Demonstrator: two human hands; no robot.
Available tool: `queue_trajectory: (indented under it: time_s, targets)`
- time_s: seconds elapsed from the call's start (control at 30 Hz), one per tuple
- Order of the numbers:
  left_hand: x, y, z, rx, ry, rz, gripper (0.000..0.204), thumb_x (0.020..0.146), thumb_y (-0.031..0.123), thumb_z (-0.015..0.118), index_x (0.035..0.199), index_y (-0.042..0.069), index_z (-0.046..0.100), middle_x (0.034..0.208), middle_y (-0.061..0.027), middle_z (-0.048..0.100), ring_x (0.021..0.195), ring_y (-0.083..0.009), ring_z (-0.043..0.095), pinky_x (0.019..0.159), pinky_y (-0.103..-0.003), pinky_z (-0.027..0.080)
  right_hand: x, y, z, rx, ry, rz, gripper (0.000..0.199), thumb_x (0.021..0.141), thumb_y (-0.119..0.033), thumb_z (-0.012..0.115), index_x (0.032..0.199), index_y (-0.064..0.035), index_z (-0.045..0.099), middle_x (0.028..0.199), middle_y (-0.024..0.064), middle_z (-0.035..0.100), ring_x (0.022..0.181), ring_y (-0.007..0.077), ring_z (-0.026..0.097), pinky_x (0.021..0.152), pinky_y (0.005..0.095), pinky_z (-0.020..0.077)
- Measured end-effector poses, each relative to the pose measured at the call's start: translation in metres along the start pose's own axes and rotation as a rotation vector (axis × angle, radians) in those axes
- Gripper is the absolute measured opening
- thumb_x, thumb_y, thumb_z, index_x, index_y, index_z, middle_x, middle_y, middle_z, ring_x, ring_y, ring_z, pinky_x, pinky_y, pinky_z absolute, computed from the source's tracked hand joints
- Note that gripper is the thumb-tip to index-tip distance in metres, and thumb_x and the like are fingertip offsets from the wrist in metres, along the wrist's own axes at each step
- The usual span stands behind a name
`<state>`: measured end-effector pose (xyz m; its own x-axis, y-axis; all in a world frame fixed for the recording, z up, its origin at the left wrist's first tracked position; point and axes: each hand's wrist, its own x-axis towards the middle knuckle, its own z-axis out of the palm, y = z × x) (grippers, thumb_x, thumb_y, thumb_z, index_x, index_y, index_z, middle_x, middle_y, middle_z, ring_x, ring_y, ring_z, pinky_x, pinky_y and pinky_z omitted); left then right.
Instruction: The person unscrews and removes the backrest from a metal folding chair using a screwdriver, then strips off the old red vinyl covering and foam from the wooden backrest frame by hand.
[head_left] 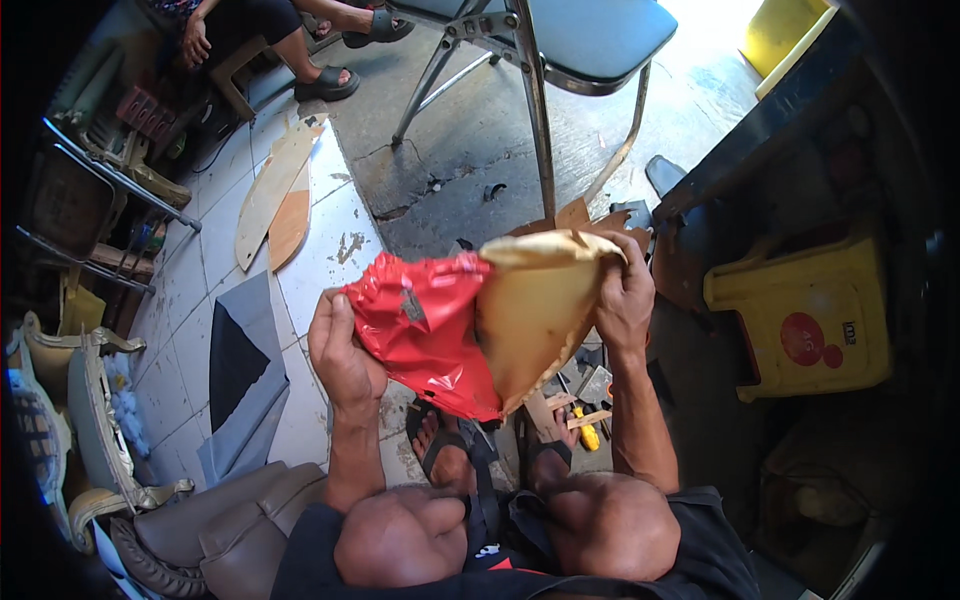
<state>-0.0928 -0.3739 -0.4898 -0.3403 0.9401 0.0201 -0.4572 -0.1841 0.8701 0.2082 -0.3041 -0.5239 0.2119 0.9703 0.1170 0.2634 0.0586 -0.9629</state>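
Note:
A crumpled, glossy red vinyl cover [425, 325] with a gathered edge hangs in front of me above my knees. My left hand [343, 350] pinches its left edge between thumb and fingers. Along its right side the vinyl meets a yellowed foam pad [545, 320] with a worn rim; whether the two are fastened together I cannot tell. My right hand [625, 290] grips the pad's upper right corner, where the edge folds over. A yellow-handled screwdriver [587, 430] lies on the floor by my right foot, among wooden strips and other small tools.
A folding chair with a blue seat [600, 45] stands ahead. To the right is a yellow plastic stool [800, 320]. Cut board pieces [275, 190] and grey sheet material [250, 370] lie on the left floor tiles. Another person's sandalled foot [328, 84] shows at upper left.

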Motion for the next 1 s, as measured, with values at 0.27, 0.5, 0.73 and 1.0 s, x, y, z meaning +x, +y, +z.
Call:
queue_trajectory:
  time_s: [0.27,0.5,0.73,1.0]
  targets:
    - [-0.011,-0.012,0.038,0.313,-0.221,-0.151,0.029,0.111,0.024,0.048,0.088,0.009,0.058,0.081,0.0057,0.052,0.079,-0.0042,0.047,0.074,-0.020,0.040,-0.021,-0.084,0.014,-0.576,-0.351,-0.672,0.075,0.082,-0.009,0.071,0.152,-0.0080,0.044,0.135,0.0175,0.055,0.126,0.0386,0.053,0.104,0.0437,0.0460]
    - [-0.018,-0.010,-0.005,0.035,-0.203,-0.134,0.041,0.106,0.036,0.058,0.110,-0.004,0.064,0.101,-0.0153,0.074,0.086,-0.0217,0.073,0.080,-0.035,0.060,-0.016,-0.038,0.019,-0.363,-0.654,-0.470,0.046,0.084,-0.028,0.079,0.127,-0.0199,0.066,0.097,0.0101,0.063,0.090,0.0328,0.068,0.074,0.0431,0.0546]
    - [-0.015,0.000,-0.016,0.024,-0.057,-0.137,0.031,0.108,0.028,0.055,0.097,0.002,0.067,0.093,-0.0112,0.074,0.080,-0.0165,0.072,0.075,-0.032,0.059,-0.011,-0.032,0.013,-0.386,-0.649,-0.422,0.018,0.085,-0.025,0.078,0.096,-0.0121,0.072,0.082,0.0100,0.065,0.079,0.0333,0.067,0.069,0.0439,0.0527]
    - [0.002,0.035,-0.077,-0.237,0.200,-0.113,0.043,0.109,0.042,0.046,0.122,0.005,0.064,0.124,-0.0136,0.070,0.116,-0.0288,0.067,0.106,-0.050,0.050,-0.003,0.009,-0.028,-0.062,-0.210,0.017,0.025,0.096,-0.026,0.073,0.091,-0.0015,0.072,0.069,0.0041,0.064,0.066,0.0073,0.058,0.061,0.0302,0.0486]
